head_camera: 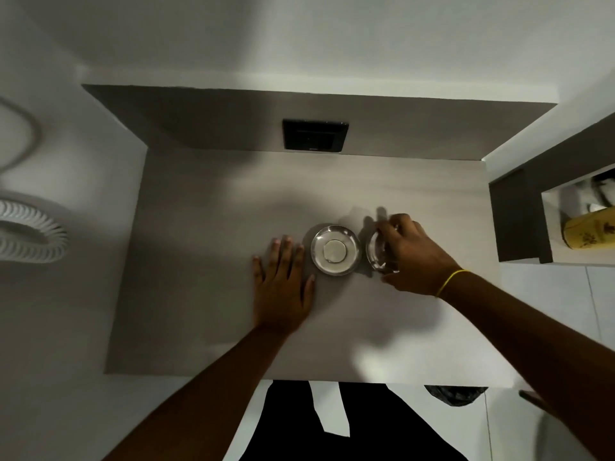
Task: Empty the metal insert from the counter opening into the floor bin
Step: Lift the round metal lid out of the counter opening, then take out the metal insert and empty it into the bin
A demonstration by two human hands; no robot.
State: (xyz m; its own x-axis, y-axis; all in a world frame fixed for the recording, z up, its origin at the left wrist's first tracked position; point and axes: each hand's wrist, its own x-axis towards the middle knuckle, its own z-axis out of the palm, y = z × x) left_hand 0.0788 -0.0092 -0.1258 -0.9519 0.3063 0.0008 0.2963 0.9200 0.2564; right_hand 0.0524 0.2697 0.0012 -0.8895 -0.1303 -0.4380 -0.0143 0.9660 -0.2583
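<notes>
Two hands: both are seen over a pale grey counter, viewed from above.
Far left: a white ribbed hose is seen curled beside the counter, off its left edge.
Back wall: a black switch plate is set in the dark panel behind the counter, roughly above the metal pieces.
Left hand: it is laid flat on the counter, palm down, fingers spread and nothing gripped; its fingertips are placed just beside the left rim of the round metal dish.
Metal insert: a shiny round dish is seated in the counter, between the two hands, with a pale disc at its centre; whether it is lifted at all out of the opening cannot be told.
Second metal piece: a shiny rounded metal part, possibly a lid, is seen just right of the dish, tilted on edge and largely hidden by the hand.
Right hand: its fingers are curled around that second metal piece, which is held at its upper and lower edges; a thin yellow band is worn at the wrist.
Floor, lower right: a dark bag-lined bin rim is partly seen beyond the counter's near edge.
Far right: a yellow container is kept in an open wall niche.
</notes>
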